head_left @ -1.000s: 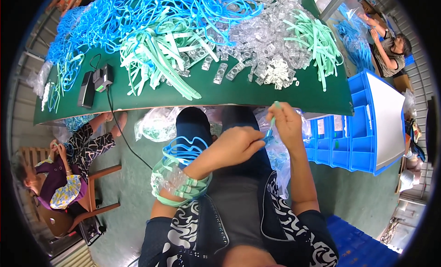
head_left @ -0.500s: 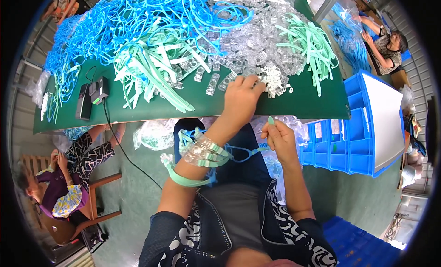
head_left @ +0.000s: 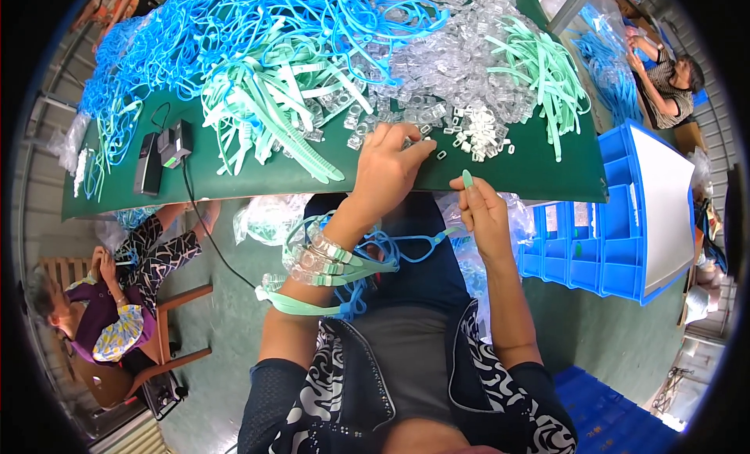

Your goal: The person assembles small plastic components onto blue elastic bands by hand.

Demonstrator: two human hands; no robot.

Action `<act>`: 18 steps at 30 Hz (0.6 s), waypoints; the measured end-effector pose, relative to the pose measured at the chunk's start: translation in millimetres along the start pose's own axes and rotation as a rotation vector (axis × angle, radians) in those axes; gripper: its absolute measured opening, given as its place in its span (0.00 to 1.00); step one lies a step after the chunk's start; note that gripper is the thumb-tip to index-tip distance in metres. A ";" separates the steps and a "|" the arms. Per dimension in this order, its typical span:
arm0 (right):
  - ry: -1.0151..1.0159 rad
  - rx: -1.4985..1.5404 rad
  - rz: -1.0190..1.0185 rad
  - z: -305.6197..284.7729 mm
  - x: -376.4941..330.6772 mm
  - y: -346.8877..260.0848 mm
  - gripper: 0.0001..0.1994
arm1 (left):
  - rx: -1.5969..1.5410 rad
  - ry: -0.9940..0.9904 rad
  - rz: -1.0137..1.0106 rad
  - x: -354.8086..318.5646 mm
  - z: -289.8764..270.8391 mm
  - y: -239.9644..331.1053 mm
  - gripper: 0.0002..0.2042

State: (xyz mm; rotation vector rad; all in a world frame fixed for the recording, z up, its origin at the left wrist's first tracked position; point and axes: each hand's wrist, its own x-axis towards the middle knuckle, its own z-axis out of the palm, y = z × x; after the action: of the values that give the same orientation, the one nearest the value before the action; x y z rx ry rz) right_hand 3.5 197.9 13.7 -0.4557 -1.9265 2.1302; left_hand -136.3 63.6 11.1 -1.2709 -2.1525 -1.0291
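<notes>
My left hand [head_left: 388, 161] is at the table's near edge, fingers curled down beside loose clear plastic buckles [head_left: 356, 138]; its fingertips are partly hidden, so what they grip does not show. Around my left forearm hang several green straps [head_left: 301, 304] with clear buckles and blue cords. My right hand [head_left: 486, 212] pinches a light-green strap [head_left: 467, 178], whose tip sticks up above the fingers. A blue cord loop [head_left: 422, 249] stretches from a green strap end below that hand toward the bundle on my left forearm. Small white rings [head_left: 483, 134] lie heaped right of my left hand.
The green table [head_left: 258, 185] carries piles of blue cords [head_left: 219, 24], green straps [head_left: 266, 103], clear buckles and more straps [head_left: 551, 79]. Black devices [head_left: 148, 163] with a cable sit left. Blue crates [head_left: 578, 243] stand right. Co-workers sit at left [head_left: 109, 313] and far right [head_left: 664, 83].
My left hand has moved left from beside the white rings to the clear buckles. My right hand still pinches the strap, now slightly farther right.
</notes>
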 end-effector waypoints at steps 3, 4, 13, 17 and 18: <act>0.014 -0.093 -0.096 5.3 -2.2 -3.9 0.10 | -0.335 -0.023 -0.220 -1.7 -6.5 9.2 0.10; 0.029 -0.183 -0.170 7.8 -4.3 -7.4 0.09 | -0.579 -0.049 -0.395 -2.5 -10.8 14.5 0.09; -0.006 -0.341 -0.316 27.7 -26.2 -39.2 0.03 | -1.419 -0.065 -0.670 -31.0 -45.9 37.1 0.07; 0.009 -0.583 -0.428 33.7 -31.2 -48.4 0.04 | -1.387 -0.086 -0.669 -41.4 -58.0 40.0 0.08; 0.008 -0.583 -0.425 35.1 -32.5 -51.4 0.04 | -1.351 -0.087 -0.662 -43.2 -60.0 40.6 0.08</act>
State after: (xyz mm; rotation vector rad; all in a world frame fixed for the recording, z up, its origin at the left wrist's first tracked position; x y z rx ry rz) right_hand 18.5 159.0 70.2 -0.1242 -2.3664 1.2962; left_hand -80.1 5.4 34.8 -0.9502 -1.8529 -3.0327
